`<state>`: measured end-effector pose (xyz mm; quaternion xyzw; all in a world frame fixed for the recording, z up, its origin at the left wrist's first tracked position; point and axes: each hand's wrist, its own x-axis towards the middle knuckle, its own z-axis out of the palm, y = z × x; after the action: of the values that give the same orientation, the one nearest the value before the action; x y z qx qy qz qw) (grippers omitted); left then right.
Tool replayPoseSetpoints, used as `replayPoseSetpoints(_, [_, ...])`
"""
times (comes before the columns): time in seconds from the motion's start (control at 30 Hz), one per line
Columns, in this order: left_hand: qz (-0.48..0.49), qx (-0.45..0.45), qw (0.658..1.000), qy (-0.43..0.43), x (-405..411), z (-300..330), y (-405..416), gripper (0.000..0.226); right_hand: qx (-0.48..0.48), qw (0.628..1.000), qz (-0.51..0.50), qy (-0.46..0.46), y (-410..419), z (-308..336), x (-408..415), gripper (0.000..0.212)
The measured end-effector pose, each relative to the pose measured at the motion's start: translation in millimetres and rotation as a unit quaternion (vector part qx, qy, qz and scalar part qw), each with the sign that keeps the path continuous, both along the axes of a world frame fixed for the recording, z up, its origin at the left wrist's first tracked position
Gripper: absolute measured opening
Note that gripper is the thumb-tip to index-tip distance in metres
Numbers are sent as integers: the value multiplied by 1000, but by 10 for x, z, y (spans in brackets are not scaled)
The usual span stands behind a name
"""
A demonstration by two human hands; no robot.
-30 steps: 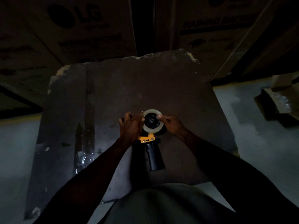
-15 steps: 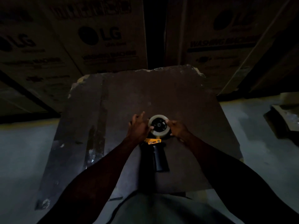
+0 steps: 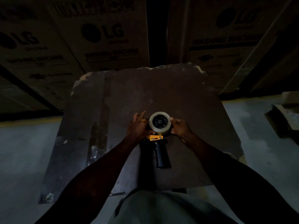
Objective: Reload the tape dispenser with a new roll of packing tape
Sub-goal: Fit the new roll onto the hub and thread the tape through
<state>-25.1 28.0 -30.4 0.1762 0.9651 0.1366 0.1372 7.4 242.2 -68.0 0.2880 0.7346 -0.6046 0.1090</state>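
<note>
A tape dispenser (image 3: 156, 137) with a yellow frame and a black handle (image 3: 161, 155) lies flat on a dark brown board (image 3: 161, 94), handle pointing toward me. A pale roll of packing tape (image 3: 159, 130) sits on its black hub. My left hand (image 3: 139, 126) rests against the roll's left side and covers the dispenser's front end, fingers curled. My right hand (image 3: 179, 128) presses its fingertips on the roll's right edge. The scene is dim and the tape's loose end is not visible.
The board lies on a grey concrete floor (image 3: 24, 151), with a shiny tape strip (image 3: 98, 126) along its left part. Large LG washing machine cartons (image 3: 103, 38) stand right behind it. A flattened cardboard piece (image 3: 284, 117) lies at the right.
The view tilted up, showing more of the cartons. Both hands stay on the roll; my left fingers have spread slightly over the dispenser's front.
</note>
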Motion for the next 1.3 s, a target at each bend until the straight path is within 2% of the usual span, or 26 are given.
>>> replayPoseSetpoints(0.07, [-6,-15,1000,19,-9,1,8,62,-2,1000,-2,-2,-10,-30,51,48])
replayPoseSetpoints(0.13, [-5,-21,999,37,-1,-20,2,59,24,999,1,-22,19,-143,133,63])
replayPoseSetpoints(0.2, [-8,-18,998,56,17,-64,-11,57,10,999,-5,-30,81,-448,223,67])
replayPoseSetpoints(0.33, [-11,-22,999,28,-3,-142,-21,55,-40,993,1,-109,-262,-13,517,47])
replayPoseSetpoints(0.4, [-8,-12,1000,-12,-38,-77,2,55,-79,981,55,-167,-396,84,621,29])
replayPoseSetpoints(0.47, [-45,-23,999,-21,-98,-17,29,51,-106,971,100,-189,-481,83,690,23])
replayPoseSetpoints(0.53, [-79,-31,996,-36,-145,-42,31,48,-108,974,127,-156,-561,20,713,25])
replayPoseSetpoints(0.63, [-37,-3,998,-50,-143,-137,5,56,-106,982,123,-95,-687,-47,706,10])
replayPoseSetpoints(0.7, [-12,27,998,-55,-100,-164,0,46,-155,978,87,-109,-760,-5,713,7])
replayPoseSetpoints(0.77, [-15,31,998,-45,-73,-152,2,33,-192,969,62,-143,-801,34,723,13])
replayPoseSetpoints(0.87, [-18,35,999,-24,-62,-130,-30,26,-212,966,40,-142,-821,68,744,19])
replayPoseSetpoints(1.17, [-78,76,988,106,25,-292,-223,30,-205,969,14,-138,-822,91,761,27])
replayPoseSetpoints(1.3, [-72,83,988,110,146,-357,-420,37,-205,970,2,-131,-782,98,712,21])
